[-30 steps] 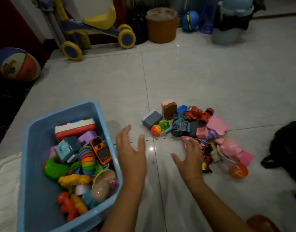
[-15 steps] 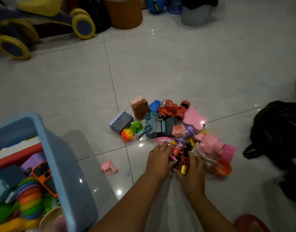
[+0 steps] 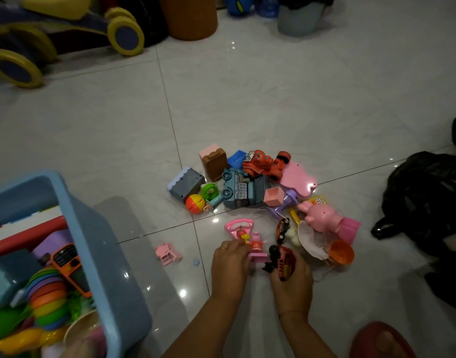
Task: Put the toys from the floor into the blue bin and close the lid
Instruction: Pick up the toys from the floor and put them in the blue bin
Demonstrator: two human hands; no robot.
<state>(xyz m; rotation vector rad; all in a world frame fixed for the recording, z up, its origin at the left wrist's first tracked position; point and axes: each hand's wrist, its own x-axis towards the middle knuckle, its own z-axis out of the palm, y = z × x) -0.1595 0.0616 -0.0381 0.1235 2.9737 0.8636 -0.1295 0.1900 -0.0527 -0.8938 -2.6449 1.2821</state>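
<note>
Grip status, lower centre: left hand (image 3: 230, 267) pinches what looks like a pink figure (image 3: 256, 243), right hand (image 3: 293, 280) grips a red car (image 3: 286, 262); blue bin (image 3: 113, 254) lower left

Your hands sit low and side by side, backs up. Left hand (image 3: 230, 264): fingers curled onto pink toy (image 3: 259, 257). Right hand (image 3: 293, 282): grips red toy car (image 3: 286, 262).

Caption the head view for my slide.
Left hand grips a pink toy figure, right hand a red toy car, near blue plastic bin.
</note>
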